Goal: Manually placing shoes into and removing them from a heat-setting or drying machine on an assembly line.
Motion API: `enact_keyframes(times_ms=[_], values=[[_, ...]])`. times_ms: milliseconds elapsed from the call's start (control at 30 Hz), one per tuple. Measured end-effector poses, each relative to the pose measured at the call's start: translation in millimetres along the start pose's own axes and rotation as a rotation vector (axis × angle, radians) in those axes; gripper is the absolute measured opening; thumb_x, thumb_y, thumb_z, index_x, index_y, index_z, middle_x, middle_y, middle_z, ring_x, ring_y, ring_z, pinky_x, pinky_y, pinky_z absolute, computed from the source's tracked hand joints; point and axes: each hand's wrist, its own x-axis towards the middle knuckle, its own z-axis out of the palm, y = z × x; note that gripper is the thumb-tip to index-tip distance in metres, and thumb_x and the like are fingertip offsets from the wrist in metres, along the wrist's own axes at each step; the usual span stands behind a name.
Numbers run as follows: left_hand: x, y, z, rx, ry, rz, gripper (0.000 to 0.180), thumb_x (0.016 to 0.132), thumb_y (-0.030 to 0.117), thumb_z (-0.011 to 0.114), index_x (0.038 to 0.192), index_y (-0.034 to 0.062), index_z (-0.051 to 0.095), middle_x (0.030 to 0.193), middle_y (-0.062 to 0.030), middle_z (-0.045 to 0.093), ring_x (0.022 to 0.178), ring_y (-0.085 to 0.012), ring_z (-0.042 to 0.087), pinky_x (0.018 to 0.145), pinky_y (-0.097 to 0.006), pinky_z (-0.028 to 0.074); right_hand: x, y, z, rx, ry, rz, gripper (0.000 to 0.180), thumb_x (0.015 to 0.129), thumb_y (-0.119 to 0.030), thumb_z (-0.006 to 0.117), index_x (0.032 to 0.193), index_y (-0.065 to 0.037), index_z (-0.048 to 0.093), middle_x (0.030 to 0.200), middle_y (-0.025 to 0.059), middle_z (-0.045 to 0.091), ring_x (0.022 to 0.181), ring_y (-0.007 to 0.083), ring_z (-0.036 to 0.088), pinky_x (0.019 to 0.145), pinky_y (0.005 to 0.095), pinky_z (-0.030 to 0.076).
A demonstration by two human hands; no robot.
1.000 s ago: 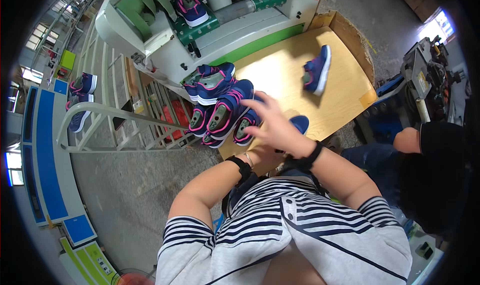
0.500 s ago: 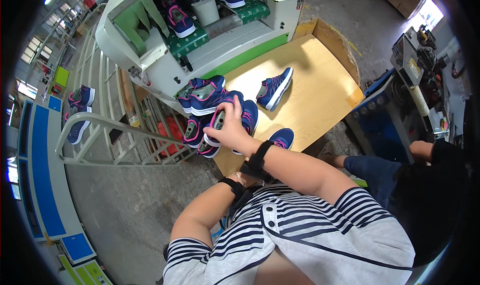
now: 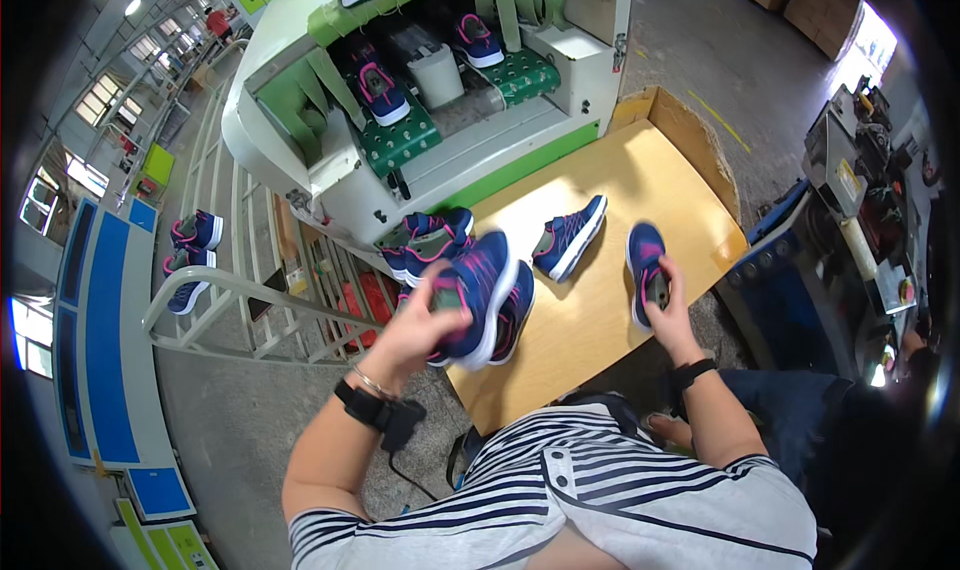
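Inside the machine [image 3: 345, 195], beyond both held sneakers [image 3: 486, 282], shoes [image 3: 384, 100] flank a bin [image 3: 437, 78].

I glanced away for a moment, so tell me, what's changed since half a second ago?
The left hand has moved forward and left and now grips a tilted shoe by the shoe pile. The right hand has left that pile, swung right and taken hold of another shoe near the wooden board's edge. The shoes inside the machine stayed put.
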Motion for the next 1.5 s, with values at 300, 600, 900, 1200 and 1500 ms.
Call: enact_keyframes(times_ms=[300,600,900,1200,1500], values=[[192,82,-59,0.503,0.799,0.380,0.089,0.075,0.006,0.072,0.149,0.0066,0.024,0.137,-0.0248,0.044,0.122,-0.0362,0.051,0.104,-0.043,0.043,-28,16,43,-0.071,0.188,0.358,0.077,0.083,-0.003,0.066,0.150,-0.002,0.028,0.145,0.0260,0.041,0.135,0.0394,0.043,0.112,0.0400,0.035],[213,93,-57,0.643,0.914,0.495,0.090,0.078,0.019,0.076,0.149,-0.0008,0.024,0.148,-0.0313,0.028,0.136,-0.0451,0.034,0.114,-0.046,0.030,123,-49,40,0.445,0.143,0.320,0.071,0.085,-0.005,0.070,0.144,-0.008,0.032,0.120,0.0184,0.060,0.111,0.0233,0.060,0.095,0.0338,0.048],[229,108,-69,0.511,0.830,0.414,0.096,0.087,0.037,0.071,0.155,-0.0014,0.016,0.153,-0.0251,0.028,0.142,-0.0358,0.031,0.116,-0.038,0.027,382,-107,183,0.080,0.118,-0.147,0.067,0.081,-0.024,0.075,0.141,-0.012,0.048,0.122,0.0203,0.063,0.117,0.0318,0.062,0.100,0.0374,0.047],[244,128,-120,0.422,0.720,0.478,0.098,0.080,0.035,0.075,0.152,-0.0056,0.023,0.145,-0.0289,0.041,0.134,-0.0377,0.044,0.109,-0.037,0.037,289,-52,179,-0.159,-0.105,-0.087,0.051,0.100,-0.038,0.054,0.137,-0.004,0.050,0.135,0.0249,0.052,0.128,0.0420,0.046,0.110,0.0488,0.034],[150,79,-37,0.477,0.484,1.022,0.047,0.093,0.013,0.066,0.136,0.0051,0.048,0.120,-0.0078,0.058,0.102,-0.0175,0.056,0.088,-0.031,0.047,62,31,79,-0.125,-0.192,0.274,0.052,0.084,-0.029,0.073,0.129,-0.009,0.055,0.133,0.0232,0.049,0.132,0.0388,0.042,0.112,0.0461,0.033]])
